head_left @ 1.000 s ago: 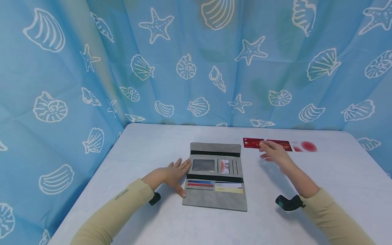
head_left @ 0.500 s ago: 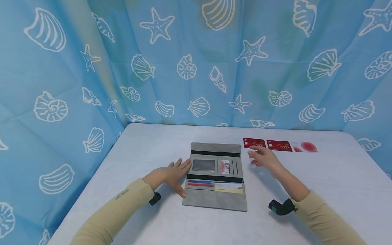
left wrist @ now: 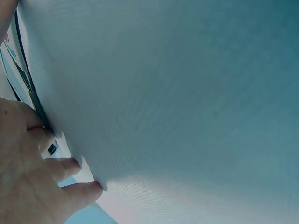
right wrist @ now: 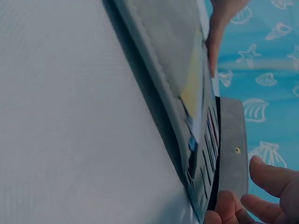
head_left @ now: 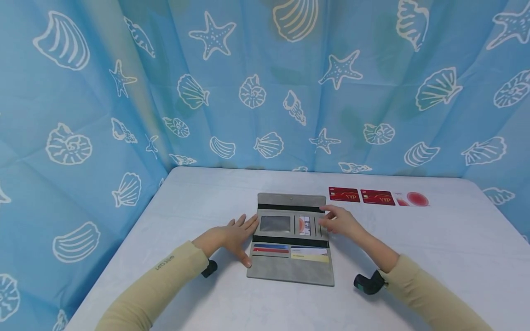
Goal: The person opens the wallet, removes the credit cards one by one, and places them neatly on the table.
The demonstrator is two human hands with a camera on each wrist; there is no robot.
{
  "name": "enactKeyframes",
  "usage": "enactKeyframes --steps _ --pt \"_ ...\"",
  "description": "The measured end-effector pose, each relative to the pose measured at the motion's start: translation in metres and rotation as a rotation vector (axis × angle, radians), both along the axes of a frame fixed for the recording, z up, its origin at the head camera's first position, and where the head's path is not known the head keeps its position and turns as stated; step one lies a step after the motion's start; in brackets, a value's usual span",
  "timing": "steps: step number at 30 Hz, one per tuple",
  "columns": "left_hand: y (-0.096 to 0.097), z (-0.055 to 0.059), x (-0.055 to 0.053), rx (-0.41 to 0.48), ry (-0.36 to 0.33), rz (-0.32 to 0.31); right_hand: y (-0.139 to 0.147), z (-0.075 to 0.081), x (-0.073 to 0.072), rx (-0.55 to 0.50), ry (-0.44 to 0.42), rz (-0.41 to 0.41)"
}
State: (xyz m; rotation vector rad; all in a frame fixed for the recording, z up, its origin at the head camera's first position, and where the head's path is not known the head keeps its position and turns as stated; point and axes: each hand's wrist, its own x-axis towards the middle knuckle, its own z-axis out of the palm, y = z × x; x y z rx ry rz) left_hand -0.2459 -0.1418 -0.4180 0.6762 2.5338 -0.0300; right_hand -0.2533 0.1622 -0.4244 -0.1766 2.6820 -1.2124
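A grey wallet (head_left: 290, 273) lies unfolded on the table in the head view. Blue, red and yellow-white cards sit in its lower pockets, and a red-and-white card (head_left: 304, 225) fills an upper slot. Spread beside the wallet, my left hand (head_left: 232, 236) touches its left edge with thumb and fingers. My right hand (head_left: 340, 222) is over the wallet's upper right edge, near the narrow card slots. In the right wrist view, its loosely bent fingers (right wrist: 268, 179) show nothing between them, near the flap (right wrist: 232, 126) with its snap; I cannot tell whether they touch the wallet.
Behind the wallet to the right, two red VIP cards (head_left: 344, 194) (head_left: 377, 197) and a white card with a red circle (head_left: 417, 198) lie in a row. A white cloth covers the table (head_left: 414, 248). A blue seashell curtain (head_left: 265, 115) hangs behind and at the left.
My right hand has moved left and toward me, from above the red cards to the wallet's right edge. The left hand and the wallet have stayed in place.
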Motion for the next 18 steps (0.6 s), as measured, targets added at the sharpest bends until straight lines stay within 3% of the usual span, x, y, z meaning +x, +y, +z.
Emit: enactKeyframes --steps 18 --pt "0.001 -0.001 -0.001 -0.009 0.007 0.005 -0.023 -0.014 -0.008 0.152 0.024 0.132"
